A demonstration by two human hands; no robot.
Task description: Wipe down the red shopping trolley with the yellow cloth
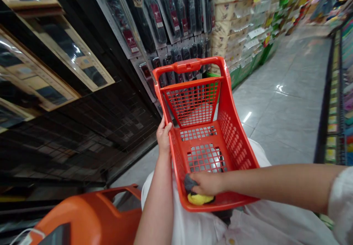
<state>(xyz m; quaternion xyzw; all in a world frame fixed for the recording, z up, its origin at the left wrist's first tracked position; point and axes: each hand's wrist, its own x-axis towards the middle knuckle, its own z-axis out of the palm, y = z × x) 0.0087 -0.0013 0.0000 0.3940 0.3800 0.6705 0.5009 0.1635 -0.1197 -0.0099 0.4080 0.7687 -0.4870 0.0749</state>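
Note:
A red plastic shopping cart [187, 87] with gridded walls stands right against my body. On its left rim my left hand [163, 134] is closed, thumb on top and fingers outside. My right hand [208, 183] reaches down inside, at the end nearest me, and grips a dark grey cloth [190, 182]. Just under that hand sits something yellow with a dark edge [200, 199]; I cannot tell whether it is one piece with the grey cloth. The fingertips of the right hand are partly hidden.
Packaged dark goods hang on a rack [176, 17] ahead. Stacked beige packs [228, 21] stand beyond it. Framed boxes [68, 46] line dark shelving on the left. An orange plastic object [79, 215] is at lower left. A grey tiled aisle [292, 79] runs off to the right.

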